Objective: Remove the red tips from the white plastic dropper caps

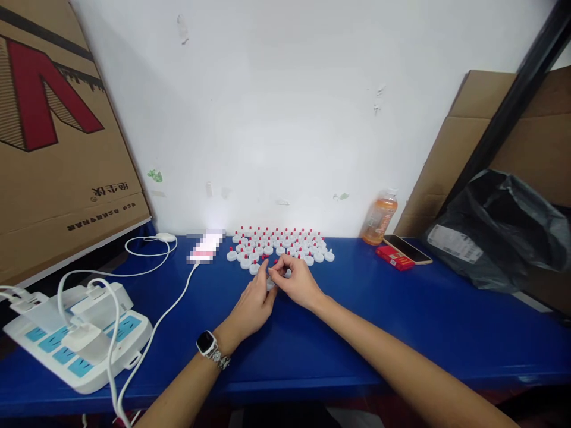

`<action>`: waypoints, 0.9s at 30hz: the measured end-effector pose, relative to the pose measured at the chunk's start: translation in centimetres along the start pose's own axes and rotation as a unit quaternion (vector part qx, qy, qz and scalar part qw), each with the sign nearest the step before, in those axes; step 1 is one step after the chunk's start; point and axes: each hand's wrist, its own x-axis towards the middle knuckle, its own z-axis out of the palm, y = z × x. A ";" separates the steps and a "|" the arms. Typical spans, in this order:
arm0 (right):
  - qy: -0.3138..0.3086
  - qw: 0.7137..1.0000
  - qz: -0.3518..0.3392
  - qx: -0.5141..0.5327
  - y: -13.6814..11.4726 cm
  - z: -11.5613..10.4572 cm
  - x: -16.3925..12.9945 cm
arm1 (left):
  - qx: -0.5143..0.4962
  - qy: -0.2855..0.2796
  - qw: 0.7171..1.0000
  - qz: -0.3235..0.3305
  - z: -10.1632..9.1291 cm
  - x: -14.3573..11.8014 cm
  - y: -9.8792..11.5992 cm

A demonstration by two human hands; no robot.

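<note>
My left hand [253, 302], with a watch on its wrist, is closed around a white round cap [270, 285], which shows only in part between the fingers. Fingertips of my right hand [298, 283] pinch together right above that cap; what they hold, if anything, is hidden. Just beyond both hands stand many white nozzle caps [267, 249] in a loose cluster, most topped with small red tips. A cap at the right end of the cluster [329, 255] has a bare white nozzle. Some loose red tips [264, 257] lie close to my fingers.
A white power strip [134, 351] with plugs and cables takes up the left of the blue table [357, 356]. A lit phone [205, 246] is blurred out. To the right are an orange drink bottle [380, 217], red packet [394, 258], dark phone [408, 249] and black bag [499, 232].
</note>
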 end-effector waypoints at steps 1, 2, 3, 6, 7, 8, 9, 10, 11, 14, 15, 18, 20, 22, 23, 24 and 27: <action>0.006 1.000 -0.003 -0.002 -0.1 0.1 -0.1 | -0.011 0.002 1.000 0.006 0.1 0.0 -0.1; 0.012 1.000 -0.006 -0.004 -0.3 0.3 -0.2 | -0.021 0.003 1.000 0.013 0.2 0.0 -0.1; 0.020 1.000 -0.009 -0.004 -0.4 0.5 -0.3 | -0.029 0.004 0.999 0.021 0.2 0.1 -0.2; 0.042 0.999 -0.026 -0.005 -0.7 0.9 -0.4 | -0.040 0.011 0.998 0.037 0.2 0.2 0.0; 0.045 0.998 -0.031 -0.005 -0.8 1.0 -0.5 | -0.039 0.015 0.998 0.042 0.1 0.3 0.1; 0.046 0.998 -0.035 -0.005 -0.9 1.0 -0.5 | -0.036 0.018 0.998 0.045 0.0 0.4 0.2; 0.044 0.998 -0.037 -0.005 -0.9 1.0 -0.5 | -0.032 0.019 0.998 0.047 -0.1 0.4 0.3; 0.038 0.999 -0.038 -0.009 -0.9 0.8 -0.4 | -0.029 0.019 0.998 0.048 -0.2 0.5 0.4; 0.027 0.999 -0.039 -0.018 -0.9 0.5 -0.2 | -0.027 0.018 0.998 0.048 -0.3 0.5 0.4; 0.005 0.996 -0.051 -0.075 -0.5 -1.0 0.9 | -0.013 0.025 0.999 0.036 -0.4 0.4 0.4; 0.007 0.993 -0.057 -0.100 -0.3 -1.7 1.4 | -0.004 0.031 0.999 0.028 -0.4 0.4 0.4; 0.009 0.981 -0.065 -0.182 0.6 -3.1 3.1 | 0.024 0.044 0.999 0.010 -0.5 0.3 0.6; -0.032 0.967 -0.074 -0.243 1.1 -3.5 4.0 | 0.032 0.040 0.999 0.006 -0.6 0.3 0.7; -0.083 0.946 -0.092 -0.298 1.5 -3.3 4.5 | 0.035 0.034 0.999 -0.001 -0.7 0.4 0.9; -0.101 0.937 -0.103 -0.319 1.6 -3.1 4.7 | 0.034 0.032 0.999 -0.006 -0.8 0.4 1.0; -0.110 0.929 -0.111 -0.336 1.6 -2.9 4.9 | 0.033 0.032 0.999 -0.010 -0.8 0.4 1.1; -0.097 0.924 -0.105 -0.355 1.8 -2.4 5.9 | 0.030 0.034 0.999 -0.019 -0.8 0.6 1.1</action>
